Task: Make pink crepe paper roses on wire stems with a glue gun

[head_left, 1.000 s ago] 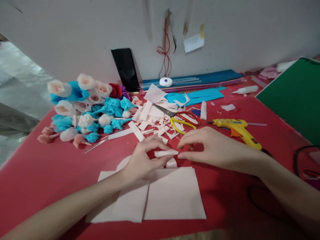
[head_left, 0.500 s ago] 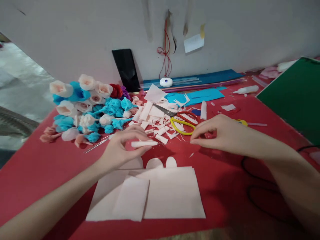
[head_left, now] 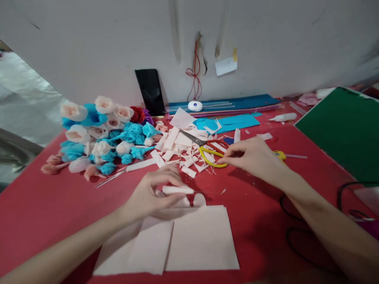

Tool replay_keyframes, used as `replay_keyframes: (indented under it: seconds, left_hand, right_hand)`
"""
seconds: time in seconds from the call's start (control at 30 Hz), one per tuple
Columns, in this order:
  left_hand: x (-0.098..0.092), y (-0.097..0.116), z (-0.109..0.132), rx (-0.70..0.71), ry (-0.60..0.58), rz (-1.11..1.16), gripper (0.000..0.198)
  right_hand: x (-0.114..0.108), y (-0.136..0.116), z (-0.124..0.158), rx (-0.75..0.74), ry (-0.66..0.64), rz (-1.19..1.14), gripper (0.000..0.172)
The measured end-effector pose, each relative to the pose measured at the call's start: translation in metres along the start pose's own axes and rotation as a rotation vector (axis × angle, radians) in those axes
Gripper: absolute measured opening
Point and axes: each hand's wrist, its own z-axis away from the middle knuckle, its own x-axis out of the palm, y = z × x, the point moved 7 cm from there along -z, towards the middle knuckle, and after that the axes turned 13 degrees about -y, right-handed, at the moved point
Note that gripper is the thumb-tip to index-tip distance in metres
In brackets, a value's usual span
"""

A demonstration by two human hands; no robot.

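Note:
A slim white roll (head_left: 177,190), seemingly of paper, is pinched between the thumb and fingers of my left hand (head_left: 152,191). A faint thin line runs rightward from its tip. Below it lie pale paper sheets (head_left: 204,236), with rounded pale pieces (head_left: 199,200) at their far edge. My right hand (head_left: 251,157) is closed in a pinch, fingertips over the yellow handle of the scissors (head_left: 207,146); whether they touch it, or hold something thin, I cannot make out. The scissors rest on a heap of pale paper scraps (head_left: 183,154).
Blue, white and pink paper flowers (head_left: 103,134) crowd the left of the red table (head_left: 59,209). A black phone (head_left: 150,92) leans on the wall. A glue bottle (head_left: 283,117), a yellow cutter (head_left: 280,155), a green board (head_left: 340,130) and black cable (head_left: 291,209) are on the right.
My left hand has moved slightly right and nearer me with the white roll. My right hand has shifted left, its fingertips now over the scissors' yellow handle. The view has tilted up.

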Motion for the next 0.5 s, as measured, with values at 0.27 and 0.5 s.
replay_keyframes:
  seconds: [0.27, 0.5]
  left_hand:
    - [0.045, -0.007, -0.006, -0.111, -0.034, 0.102, 0.004]
    - [0.043, -0.023, -0.002, -0.187, -0.001, 0.139, 0.003]
  right_hand:
    - [0.023, -0.005, -0.002, -0.041, 0.001, 0.035, 0.041]
    - [0.031, 0.0, 0.0, 0.021, -0.188, -0.061, 0.027]
